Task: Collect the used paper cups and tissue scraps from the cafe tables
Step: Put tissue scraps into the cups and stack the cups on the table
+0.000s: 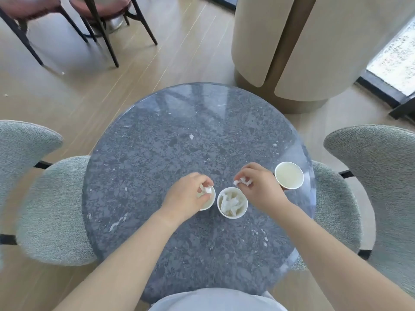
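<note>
The left hand [187, 196] pinches a tissue scrap [207, 190] over the left paper cup [208, 202]; the right hand [258, 187] pinches another scrap [242, 182] by the full middle cup [232, 203]; a bump could tip the light cups.

Three white paper cups upright on a round grey stone table [157, 142]: middle cup [232, 203] packed with crumpled tissue [231, 202]; left cup [207, 198] just beside it, a tissue scrap [206, 190] over its rim; right cup [289, 175] apart, nearer the edge. Another scrap [242, 182] above the middle cup's far rim.
</note>
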Available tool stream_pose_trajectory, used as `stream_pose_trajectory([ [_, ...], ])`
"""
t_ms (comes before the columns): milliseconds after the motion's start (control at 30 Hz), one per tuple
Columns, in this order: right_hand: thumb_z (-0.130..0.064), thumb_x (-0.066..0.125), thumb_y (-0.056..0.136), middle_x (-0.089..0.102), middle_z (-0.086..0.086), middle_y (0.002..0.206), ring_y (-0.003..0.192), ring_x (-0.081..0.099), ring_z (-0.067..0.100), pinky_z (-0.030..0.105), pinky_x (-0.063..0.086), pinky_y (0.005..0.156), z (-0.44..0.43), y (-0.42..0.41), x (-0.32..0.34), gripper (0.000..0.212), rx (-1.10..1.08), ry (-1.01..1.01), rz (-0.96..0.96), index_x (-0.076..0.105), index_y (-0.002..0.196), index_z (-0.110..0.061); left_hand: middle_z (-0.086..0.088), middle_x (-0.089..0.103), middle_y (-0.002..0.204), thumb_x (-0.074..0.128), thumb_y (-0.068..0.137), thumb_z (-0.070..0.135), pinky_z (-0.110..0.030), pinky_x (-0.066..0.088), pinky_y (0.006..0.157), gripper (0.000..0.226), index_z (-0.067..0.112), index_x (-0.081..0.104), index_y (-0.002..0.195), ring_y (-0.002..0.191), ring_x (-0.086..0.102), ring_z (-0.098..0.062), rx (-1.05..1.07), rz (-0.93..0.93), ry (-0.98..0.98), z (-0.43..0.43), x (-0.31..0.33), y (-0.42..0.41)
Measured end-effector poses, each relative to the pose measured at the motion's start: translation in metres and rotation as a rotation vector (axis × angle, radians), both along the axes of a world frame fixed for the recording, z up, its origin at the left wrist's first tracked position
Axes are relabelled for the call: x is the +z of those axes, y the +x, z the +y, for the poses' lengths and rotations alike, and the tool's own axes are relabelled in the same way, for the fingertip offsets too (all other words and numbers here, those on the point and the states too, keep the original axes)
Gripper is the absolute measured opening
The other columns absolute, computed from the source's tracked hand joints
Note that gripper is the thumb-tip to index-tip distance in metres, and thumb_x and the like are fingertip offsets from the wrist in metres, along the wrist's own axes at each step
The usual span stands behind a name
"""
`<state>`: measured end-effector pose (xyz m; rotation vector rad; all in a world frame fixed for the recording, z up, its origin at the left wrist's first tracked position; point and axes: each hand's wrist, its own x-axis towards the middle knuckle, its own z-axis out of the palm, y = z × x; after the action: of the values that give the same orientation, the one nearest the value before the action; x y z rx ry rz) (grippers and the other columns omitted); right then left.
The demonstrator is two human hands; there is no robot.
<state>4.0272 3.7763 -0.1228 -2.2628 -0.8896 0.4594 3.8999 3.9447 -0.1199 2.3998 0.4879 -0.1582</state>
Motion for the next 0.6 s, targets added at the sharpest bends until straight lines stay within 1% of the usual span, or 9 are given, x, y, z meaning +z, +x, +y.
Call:
stream_pose_trajectory([
  [133, -0.004, 0.065, 0.077, 0.060, -0.001, 0.092, 0.077, 0.054, 0.015, 0.028, 0.046, 0.070, -0.005, -0.023, 0.007, 0.011, -0.007, 0.014, 0.014, 0.068, 0.082, -0.013, 0.015, 0.056, 0.101, 0.066, 0.079, 0.022, -0.024, 0.045, 0.073, 0.030, 0.032, 0.057, 0.105, 0.082, 0.054, -0.004, -0.010, 0.029, 0.048, 0.003, -0.004, -0.018],
  [233, -0.004, 0.063, 0.077, 0.060, 0.001, 0.093, 0.079, 0.056, 0.017, 0.029, 0.046, 0.072, 0.005, -0.037, 0.011, 0.012, 0.007, 0.025, 0.021, 0.068, 0.083, -0.013, 0.013, 0.058, 0.102, 0.064, 0.078, 0.017, -0.024, 0.045, 0.071, 0.029, 0.030, 0.058, 0.104, 0.080, 0.055, -0.006, 0.004, 0.018, 0.077, 0.006, -0.002, -0.028],
  [300, -0.005, 0.063, 0.078, 0.059, 0.000, 0.093, 0.077, 0.053, 0.014, 0.027, 0.045, 0.071, 0.017, -0.046, 0.014, 0.012, 0.030, 0.049, 0.027, 0.068, 0.083, -0.014, 0.013, 0.059, 0.101, 0.064, 0.078, 0.016, -0.027, 0.048, 0.074, 0.028, 0.030, 0.059, 0.103, 0.080, 0.056, -0.007, 0.016, 0.011, 0.074, 0.009, 0.000, -0.034],
  [367, -0.004, 0.063, 0.078, 0.059, -0.001, 0.093, 0.077, 0.054, 0.015, 0.026, 0.045, 0.072, 0.030, -0.053, 0.016, 0.014, 0.054, 0.063, 0.031, 0.068, 0.086, -0.014, 0.013, 0.059, 0.100, 0.065, 0.079, 0.017, -0.025, 0.048, 0.074, 0.027, 0.031, 0.060, 0.102, 0.080, 0.055, -0.005, 0.018, 0.004, 0.085, 0.012, 0.003, -0.040],
  [433, -0.003, 0.063, 0.077, 0.061, 0.002, 0.098, 0.082, 0.057, 0.018, 0.030, 0.048, 0.075, 0.040, -0.058, 0.017, 0.017, 0.075, 0.066, 0.051, 0.067, 0.091, -0.013, 0.015, 0.059, 0.098, 0.065, 0.080, 0.019, -0.021, 0.045, 0.069, 0.026, 0.032, 0.060, 0.101, 0.078, 0.054, -0.003, 0.020, -0.005, 0.099, 0.015, 0.006, -0.045],
  [500, -0.003, 0.063, 0.076, 0.061, 0.001, 0.105, 0.087, 0.058, 0.017, 0.035, 0.051, 0.077, 0.044, -0.062, 0.018, 0.022, 0.096, 0.059, 0.069, 0.067, 0.095, -0.014, 0.016, 0.058, 0.097, 0.065, 0.080, 0.019, -0.020, 0.043, 0.067, 0.026, 0.033, 0.060, 0.101, 0.077, 0.054, -0.002, 0.025, -0.017, 0.097, 0.018, 0.009, -0.047],
  [600, -0.002, 0.065, 0.075, 0.061, -0.001, 0.111, 0.090, 0.059, 0.017, 0.035, 0.052, 0.078, 0.038, -0.063, 0.017, 0.025, 0.093, 0.062, 0.054, 0.067, 0.097, -0.015, 0.016, 0.058, 0.096, 0.064, 0.079, 0.018, -0.021, 0.043, 0.067, 0.027, 0.034, 0.059, 0.101, 0.079, 0.053, -0.003, 0.029, -0.027, 0.092, 0.021, 0.010, -0.048],
])
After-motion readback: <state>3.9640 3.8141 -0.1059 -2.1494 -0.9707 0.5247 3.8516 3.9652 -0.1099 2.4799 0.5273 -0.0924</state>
